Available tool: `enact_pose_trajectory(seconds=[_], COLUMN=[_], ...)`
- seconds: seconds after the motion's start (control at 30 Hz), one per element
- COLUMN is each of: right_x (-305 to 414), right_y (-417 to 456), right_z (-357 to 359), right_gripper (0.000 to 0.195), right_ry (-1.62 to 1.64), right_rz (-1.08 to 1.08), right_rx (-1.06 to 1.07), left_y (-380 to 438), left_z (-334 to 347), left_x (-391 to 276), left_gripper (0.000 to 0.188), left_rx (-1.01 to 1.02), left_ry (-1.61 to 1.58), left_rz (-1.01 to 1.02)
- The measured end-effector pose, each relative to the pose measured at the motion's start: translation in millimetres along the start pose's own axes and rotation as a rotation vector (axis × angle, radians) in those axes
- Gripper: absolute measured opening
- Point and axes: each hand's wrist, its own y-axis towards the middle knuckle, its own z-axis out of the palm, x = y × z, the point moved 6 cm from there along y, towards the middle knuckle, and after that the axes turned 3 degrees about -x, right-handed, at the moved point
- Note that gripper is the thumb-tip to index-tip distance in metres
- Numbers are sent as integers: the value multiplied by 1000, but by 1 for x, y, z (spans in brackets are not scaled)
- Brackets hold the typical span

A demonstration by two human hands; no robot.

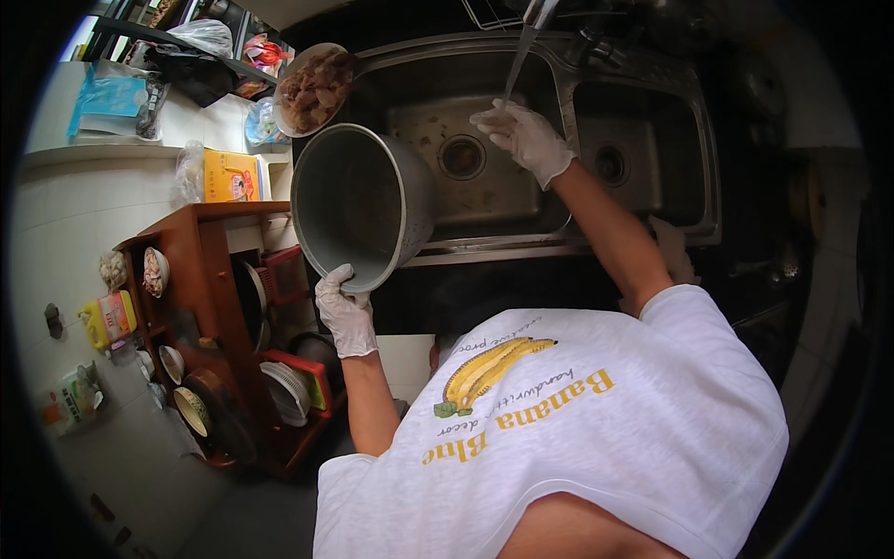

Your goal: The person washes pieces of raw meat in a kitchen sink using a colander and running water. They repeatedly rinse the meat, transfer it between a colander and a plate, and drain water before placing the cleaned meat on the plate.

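My left hand [345, 313], in a thin whitish glove, grips the near rim of a deep grey metal pot [349, 202]. The pot is tilted at the left edge of the sink, its mouth facing me and its inside showing bare grey walls. My right hand [525, 140], gloved the same way, is over the large basin of a stainless steel sink [482, 216]. It holds nothing, and its fingers are extended. A stream of water [517, 66] runs from the faucet [539, 12] onto its fingers. Small scraps lie around the drain [462, 157].
A white bowl of raw meat pieces [316, 89] stands at the sink's upper left corner. The smaller basin [632, 154] is to the right. At left, a brown wooden cabinet [216, 279] holds bowls and baskets. A yellow box [232, 175] is beyond it.
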Motion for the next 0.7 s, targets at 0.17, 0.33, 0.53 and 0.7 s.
enact_pose_trajectory(seconds=[0.17, 0.33, 0.53, 0.7], right_x=[-16, -28, -20, -9], right_y=[19, 25, 9, -4], right_z=[-11, -20, 12, 22], right_gripper=[31, 34, 44, 50], right_ry=[-51, -79, -62, -171], right_rz=[19, 42, 25, 31], right_rx=[-91, -217, -18, 34], left_y=[14, -10, -4, -2], left_z=[-24, 6, 19, 40], left_x=[1, -24, -23, -27], left_gripper=[19, 14, 11, 13], left_rx=[117, 152, -2, 89], left_ry=[615, 795, 202, 229], left_rz=[636, 830, 125, 66])
